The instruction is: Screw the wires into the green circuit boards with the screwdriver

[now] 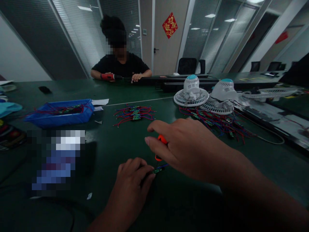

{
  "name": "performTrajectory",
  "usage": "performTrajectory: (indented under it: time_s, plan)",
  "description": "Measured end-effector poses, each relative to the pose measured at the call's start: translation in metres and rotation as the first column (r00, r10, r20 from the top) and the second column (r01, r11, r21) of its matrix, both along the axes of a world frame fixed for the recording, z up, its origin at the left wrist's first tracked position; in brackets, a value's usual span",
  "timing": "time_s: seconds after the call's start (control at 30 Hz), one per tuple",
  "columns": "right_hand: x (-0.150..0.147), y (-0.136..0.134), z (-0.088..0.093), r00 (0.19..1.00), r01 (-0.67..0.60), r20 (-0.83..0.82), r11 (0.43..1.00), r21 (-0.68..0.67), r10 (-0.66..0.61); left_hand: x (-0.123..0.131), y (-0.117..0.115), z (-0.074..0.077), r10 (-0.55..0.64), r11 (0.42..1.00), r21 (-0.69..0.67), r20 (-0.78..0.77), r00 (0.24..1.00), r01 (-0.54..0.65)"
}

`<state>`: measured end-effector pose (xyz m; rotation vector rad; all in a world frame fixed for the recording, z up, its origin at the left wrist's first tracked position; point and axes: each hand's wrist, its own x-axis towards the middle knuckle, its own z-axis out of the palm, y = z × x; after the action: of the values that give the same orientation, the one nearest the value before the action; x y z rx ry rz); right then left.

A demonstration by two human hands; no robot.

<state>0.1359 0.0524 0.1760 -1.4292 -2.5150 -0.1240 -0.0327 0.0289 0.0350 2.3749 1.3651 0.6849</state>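
My left hand [134, 185] rests low over the table, its thumb and fingertips pinching one end of a small green circuit board [158, 169]. A blue wire runs off the board's right end. My right hand [178, 145] is closed around a screwdriver with an orange handle [162, 139]. Much of the handle is hidden by the fingers, and its thin dark shaft points down at the board. Past my hands, several similar boards with red and blue wires [136, 113] lie in a row. A tangled pile of more wired boards [212, 120] lies to the right.
A blue bin [60, 120] with wired boards stands at left, near a blurred-out object [59, 161]. White fan-like units [191, 91] and long black housings [193, 84] sit at right. Across the green table [116, 145], a person [123, 66] has a hand at a red-and-black power tool [109, 76].
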Motion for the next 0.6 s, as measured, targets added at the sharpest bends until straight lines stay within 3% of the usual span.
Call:
performTrajectory:
  time_s: [0.6]
  plan:
    - [0.0023,-0.0036,0.0008,0.999,-0.031,-0.032,0.997,-0.076,0.028,0.0005,-0.0001,0.0023,0.014,1.0,0.012,-0.014,1.0,-0.014]
